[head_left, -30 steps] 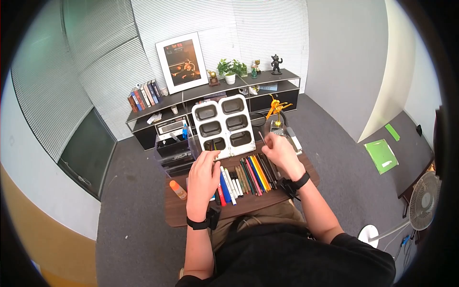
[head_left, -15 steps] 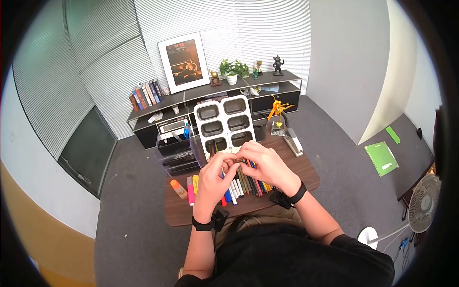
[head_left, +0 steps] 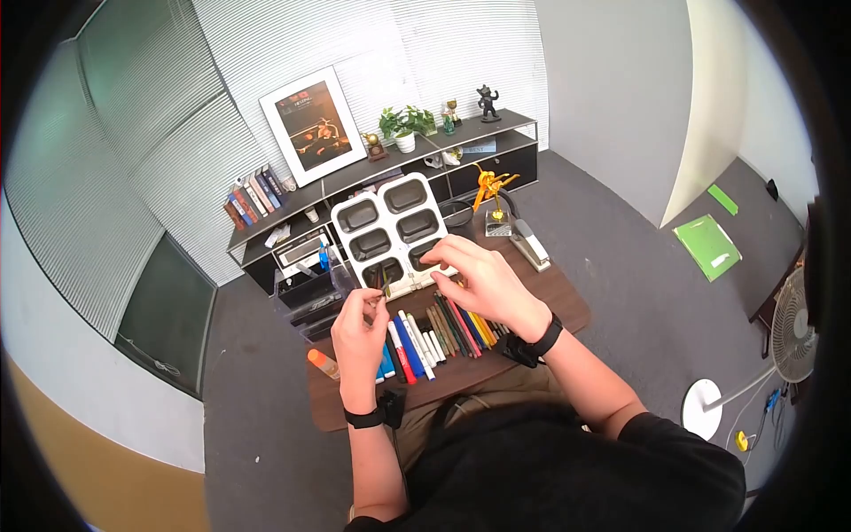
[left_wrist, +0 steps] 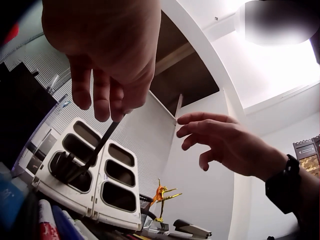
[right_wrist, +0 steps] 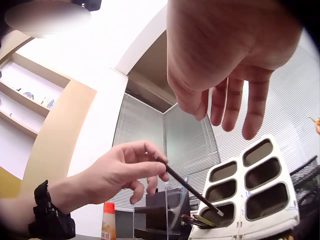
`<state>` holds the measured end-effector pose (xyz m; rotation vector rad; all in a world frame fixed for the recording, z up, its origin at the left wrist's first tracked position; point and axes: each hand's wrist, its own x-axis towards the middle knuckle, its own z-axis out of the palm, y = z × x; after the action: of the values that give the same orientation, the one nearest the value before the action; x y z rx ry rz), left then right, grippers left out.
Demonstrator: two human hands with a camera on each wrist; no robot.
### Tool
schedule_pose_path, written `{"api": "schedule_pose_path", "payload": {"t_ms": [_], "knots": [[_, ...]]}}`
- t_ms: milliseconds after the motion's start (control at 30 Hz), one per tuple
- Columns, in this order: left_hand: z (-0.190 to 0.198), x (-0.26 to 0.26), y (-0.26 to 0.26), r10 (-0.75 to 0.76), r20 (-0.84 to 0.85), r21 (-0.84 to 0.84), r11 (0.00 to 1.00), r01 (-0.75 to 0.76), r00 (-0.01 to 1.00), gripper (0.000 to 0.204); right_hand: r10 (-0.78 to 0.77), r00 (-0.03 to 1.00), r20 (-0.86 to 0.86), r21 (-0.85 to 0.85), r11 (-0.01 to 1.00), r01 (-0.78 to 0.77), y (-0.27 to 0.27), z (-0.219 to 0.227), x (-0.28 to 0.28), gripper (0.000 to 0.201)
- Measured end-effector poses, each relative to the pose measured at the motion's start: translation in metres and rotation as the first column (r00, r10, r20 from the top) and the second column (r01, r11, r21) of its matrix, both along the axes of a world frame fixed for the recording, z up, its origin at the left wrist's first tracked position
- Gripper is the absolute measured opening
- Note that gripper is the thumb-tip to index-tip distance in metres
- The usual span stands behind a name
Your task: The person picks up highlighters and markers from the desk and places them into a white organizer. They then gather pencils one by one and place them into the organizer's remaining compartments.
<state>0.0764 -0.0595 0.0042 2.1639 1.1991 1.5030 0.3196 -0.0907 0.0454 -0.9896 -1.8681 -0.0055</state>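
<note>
My left hand (head_left: 359, 335) pinches a dark pencil (right_wrist: 189, 187) between thumb and fingertips. The pencil slants down, its lower end at the lower-left compartment of a white six-compartment organizer (head_left: 392, 232). Several pencils (left_wrist: 62, 166) lean inside that compartment. My right hand (head_left: 489, 288) holds nothing; its fingers are loosely bent in front of the organizer's lower-right compartment, apart from the pencil. Below the hands, a row of pencils (head_left: 453, 326) lies on the brown table (head_left: 560, 310), with several markers (head_left: 415, 341) to its left.
An orange-capped glue stick (head_left: 322, 362) is at the table's left edge, near a clear drawer unit (head_left: 306, 310). Behind on the right are a stapler (head_left: 532, 245) and a golden figurine (head_left: 490, 188). A low black shelf (head_left: 337, 183) runs behind the table.
The hands came together over the pencils, then parted. The left now holds a dark pencil at the organizer's lower-left compartment; the right has drawn away to the right. The head view has turned slightly.
</note>
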Motion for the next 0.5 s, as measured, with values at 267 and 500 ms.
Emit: {"api": "schedule_pose_path", "payload": {"t_ms": [267,500], "knots": [[-0.018,0.001,0.015,0.04,-0.05,0.003,0.999,-0.04,0.998,0.016,0.009,1.0,0.005,-0.009,1.0,-0.009,0.004,-0.004,0.003,0.021],[-0.018,0.007,0.012,-0.004,-0.052,-0.033,0.999,0.002,0.999,0.017,0.019,0.999,0.039,-0.056,0.998,-0.016,0.005,-0.009,0.0,0.021]]}}
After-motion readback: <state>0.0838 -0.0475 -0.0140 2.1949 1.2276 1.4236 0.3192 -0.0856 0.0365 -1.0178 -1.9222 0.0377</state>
